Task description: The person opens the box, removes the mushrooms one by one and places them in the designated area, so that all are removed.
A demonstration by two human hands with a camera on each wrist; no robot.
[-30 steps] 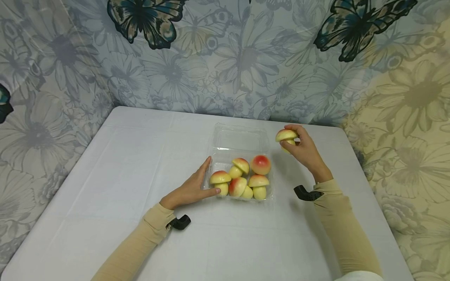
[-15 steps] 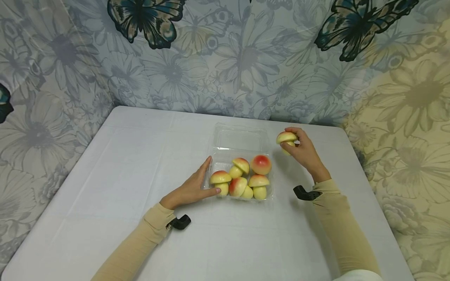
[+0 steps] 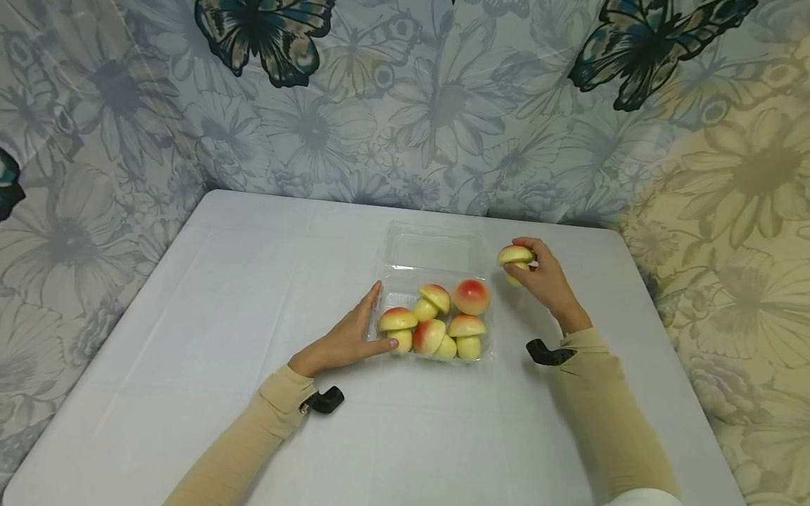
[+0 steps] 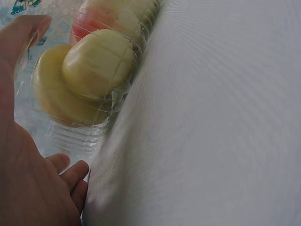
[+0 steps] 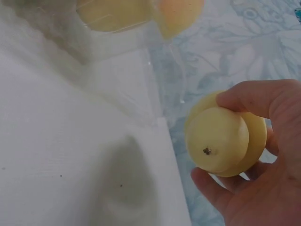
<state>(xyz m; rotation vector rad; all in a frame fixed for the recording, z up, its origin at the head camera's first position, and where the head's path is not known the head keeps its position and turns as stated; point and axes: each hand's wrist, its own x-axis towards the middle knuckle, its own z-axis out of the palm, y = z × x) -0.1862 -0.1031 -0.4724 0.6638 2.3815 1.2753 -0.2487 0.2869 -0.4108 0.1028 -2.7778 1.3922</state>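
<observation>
My right hand (image 3: 548, 281) grips a mushroom-shaped piece (image 3: 514, 256) with a red-yellow cap and pale stem. It is raised above the table to the right of a clear plastic clamshell container (image 3: 395, 284). In the right wrist view, thumb and fingers surround this toy mushroom (image 5: 217, 140), its stem end facing the camera. My left hand (image 3: 344, 339) lies against the container's left side, fingers extended and thumb near its front corner. Several similar mushrooms, including one with its cap facing up (image 3: 471, 297), lie inside. The left wrist view shows a mushroom (image 4: 98, 63) through the ribbed wall.
The container's transparent lid (image 3: 433, 247) lies folded back toward the far table edge. A white cloth covers the table (image 3: 253, 281). Behind it stands a wall (image 3: 354, 133) with flower and butterfly prints.
My right hand has lowered slightly toward the table with the mushroom still in its grip. The left hand and the container stay in place.
</observation>
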